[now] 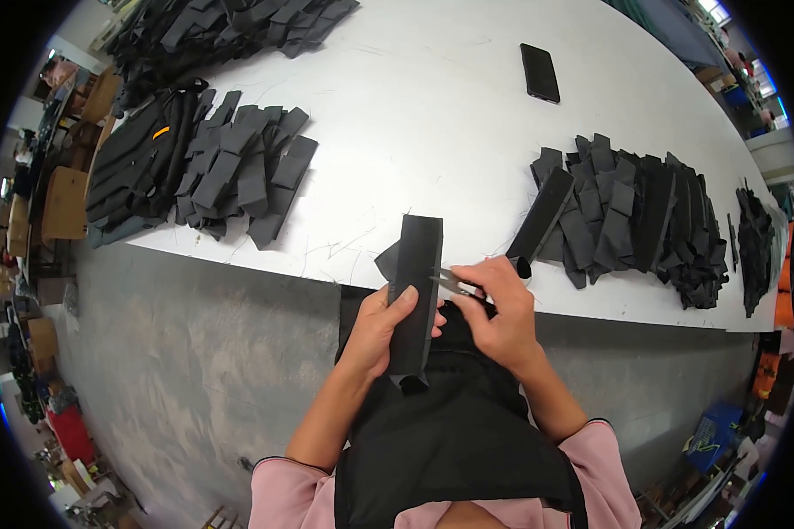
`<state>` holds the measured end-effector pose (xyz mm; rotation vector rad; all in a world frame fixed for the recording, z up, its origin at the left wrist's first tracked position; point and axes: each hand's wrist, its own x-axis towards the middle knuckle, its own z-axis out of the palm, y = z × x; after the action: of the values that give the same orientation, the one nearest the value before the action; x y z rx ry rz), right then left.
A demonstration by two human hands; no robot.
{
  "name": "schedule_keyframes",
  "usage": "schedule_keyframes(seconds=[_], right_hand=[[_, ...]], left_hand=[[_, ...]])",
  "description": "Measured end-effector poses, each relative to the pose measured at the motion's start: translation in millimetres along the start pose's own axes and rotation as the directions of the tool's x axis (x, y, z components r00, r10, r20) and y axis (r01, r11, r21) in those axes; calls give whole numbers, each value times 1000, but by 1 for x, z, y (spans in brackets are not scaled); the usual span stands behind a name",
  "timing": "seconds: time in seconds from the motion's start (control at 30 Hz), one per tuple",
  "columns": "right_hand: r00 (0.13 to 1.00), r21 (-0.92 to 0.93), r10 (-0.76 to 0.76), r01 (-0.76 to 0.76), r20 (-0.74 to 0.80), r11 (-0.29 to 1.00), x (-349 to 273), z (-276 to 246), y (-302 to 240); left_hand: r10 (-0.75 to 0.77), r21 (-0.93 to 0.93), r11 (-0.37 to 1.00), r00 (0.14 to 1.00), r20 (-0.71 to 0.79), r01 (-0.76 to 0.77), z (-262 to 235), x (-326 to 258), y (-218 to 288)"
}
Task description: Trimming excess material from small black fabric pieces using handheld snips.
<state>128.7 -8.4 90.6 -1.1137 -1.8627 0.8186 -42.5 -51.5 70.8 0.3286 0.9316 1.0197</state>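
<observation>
Left hand (381,328) clamps a black fabric strip (417,256), right hand (505,310) thread snips (449,281). This one looks mid-trim; which strip piles (622,212) are done is unclear.

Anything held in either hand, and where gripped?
Left hand: black fabric strip, near its middle, thumb on top. Right hand: small metal snips, behind the blades, tips at the strip's edge.

The black rectangular fabric strip (419,251) stands near-upright in the left hand (381,326), lower end curled. The small metal-bladed thread snips (449,281) sit in the right hand (503,309), tips at the strip's right edge.
</observation>
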Motion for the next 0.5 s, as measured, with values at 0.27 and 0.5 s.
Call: schedule_keyframes(seconds=[0.27,0.5], right_hand=[[990,-103,-107,117,91,988,7,11,5],[977,-256,-190,209,100,944,3,16,7]], left_hand=[[-27,88,996,1000,3,26,3,-2,-3],[-12,103,995,999,-30,15,2,-4,-4]])
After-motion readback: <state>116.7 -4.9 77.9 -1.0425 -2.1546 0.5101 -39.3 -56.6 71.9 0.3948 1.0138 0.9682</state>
